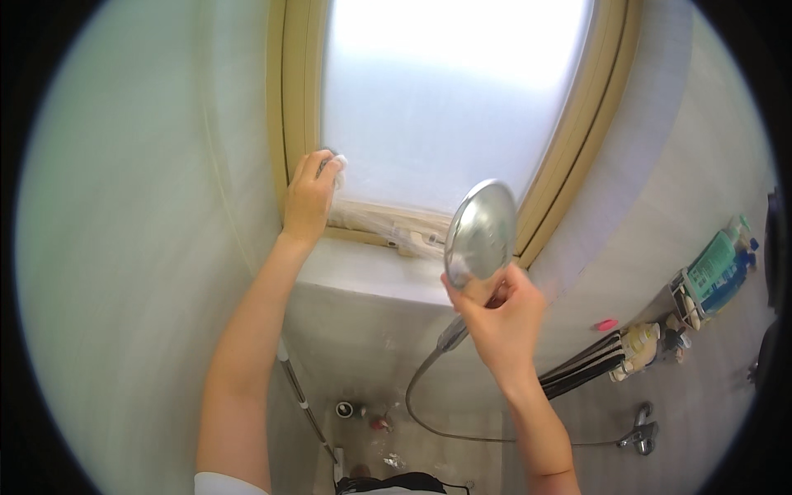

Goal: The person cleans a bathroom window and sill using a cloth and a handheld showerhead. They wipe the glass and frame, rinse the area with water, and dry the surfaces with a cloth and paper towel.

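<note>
My left hand (310, 196) presses a small white cloth or sponge (338, 162) against the lower left corner of a frosted window (437, 91) with a tan frame (295, 99). My right hand (495, 318) grips the handle of a round chrome shower head (480, 231), held up in front of the window's lower edge with its face turned toward the window. Its grey hose (425, 400) loops down to a chrome tap (639, 433) on the right wall.
A white tiled sill (363, 268) runs under the window. On the right wall a rack (689, 297) holds a green bottle (716, 260), a blue bottle and smaller items. A drain (345, 408) and small objects lie on the floor below.
</note>
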`<action>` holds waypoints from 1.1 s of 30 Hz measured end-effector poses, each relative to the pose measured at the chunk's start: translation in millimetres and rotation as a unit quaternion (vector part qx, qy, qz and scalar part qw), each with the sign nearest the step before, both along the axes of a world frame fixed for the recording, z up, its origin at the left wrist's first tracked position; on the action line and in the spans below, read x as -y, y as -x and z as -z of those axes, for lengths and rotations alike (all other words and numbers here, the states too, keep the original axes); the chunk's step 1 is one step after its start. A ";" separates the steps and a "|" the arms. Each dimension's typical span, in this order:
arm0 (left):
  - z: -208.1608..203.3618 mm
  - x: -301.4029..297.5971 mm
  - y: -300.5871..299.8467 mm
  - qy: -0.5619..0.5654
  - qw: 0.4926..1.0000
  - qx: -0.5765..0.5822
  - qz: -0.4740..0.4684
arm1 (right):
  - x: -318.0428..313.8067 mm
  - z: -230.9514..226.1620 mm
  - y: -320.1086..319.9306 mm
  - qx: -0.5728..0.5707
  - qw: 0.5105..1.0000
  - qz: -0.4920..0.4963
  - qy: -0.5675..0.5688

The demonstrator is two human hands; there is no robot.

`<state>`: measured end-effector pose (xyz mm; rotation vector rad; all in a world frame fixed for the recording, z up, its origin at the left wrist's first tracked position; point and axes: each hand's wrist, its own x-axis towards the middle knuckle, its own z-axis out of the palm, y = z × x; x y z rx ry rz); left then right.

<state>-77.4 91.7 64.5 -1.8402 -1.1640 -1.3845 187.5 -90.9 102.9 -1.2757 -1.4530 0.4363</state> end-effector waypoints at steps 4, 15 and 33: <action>42.8 18.6 1.1 0.156 0.987 0.027 -0.004 | 11.7 37.5 -16.0 0.031 0.997 0.026 0.058; 88.1 58.3 -122.4 0.255 0.964 0.046 -0.049 | 47.4 85.0 -46.7 0.014 0.986 0.137 0.094; 77.9 102.9 -177.4 0.334 0.924 0.115 0.149 | 54.8 105.4 -62.2 -0.028 0.981 0.180 0.063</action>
